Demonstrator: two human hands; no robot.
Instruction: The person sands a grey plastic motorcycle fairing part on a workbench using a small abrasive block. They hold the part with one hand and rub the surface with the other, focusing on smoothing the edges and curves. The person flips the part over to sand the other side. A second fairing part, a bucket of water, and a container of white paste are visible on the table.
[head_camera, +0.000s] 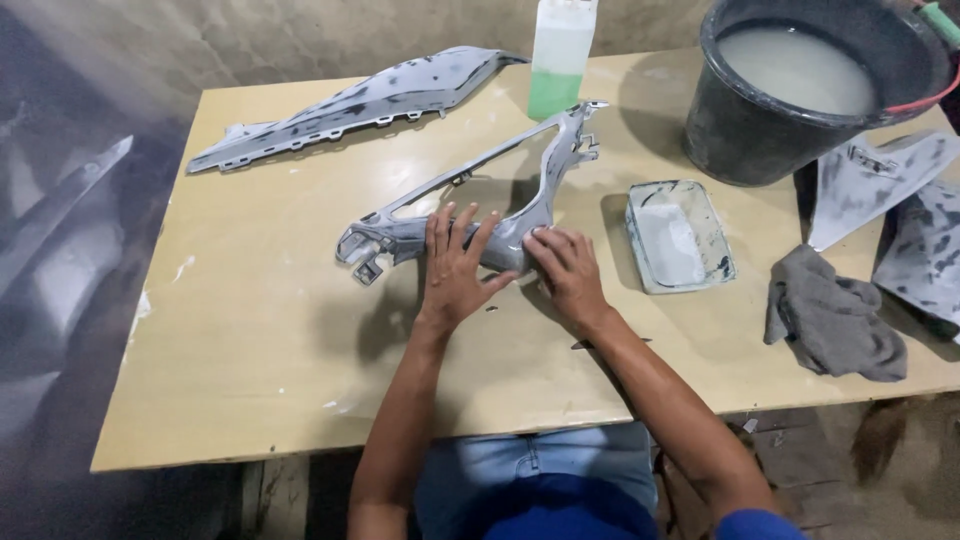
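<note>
A: Wooden table (250, 330), pale yellow top, stained in spots; rough wall behind. 1 grey openwork plastic frame part (480, 200) lies near the middle, running diagonally toward the bottle.

B: Hands?

A: Left hand (452, 268) lies flat on the near end of the frame, fingers spread and unclenched, pressing rather than gripping. Right hand (565, 265) has its fingers curled down onto the same end, just beside the left. Whether it pinches something small under the fingertips, I cannot tell.

B: Containers?

A: 3. Black bucket (740, 130), far right, holds cloudy whitish liquid close to the rim. Translucent bottle (560, 55) holds green liquid in its lower part. Shallow rectangular tray (680, 235), just right of the hands, holds a film of milky liquid.

B: Risks?

A: My judgement: the frame is thin and open, so hard pressing on 1 end could flex or crack it. An elbow swing could tip the tray. The grey cloth (830, 320) sits near the table edge and could slide off.

B: Other items?

A: 1 long grey panel (350, 105) at the far left, 2 more panels (900, 210) by the bucket.
</note>
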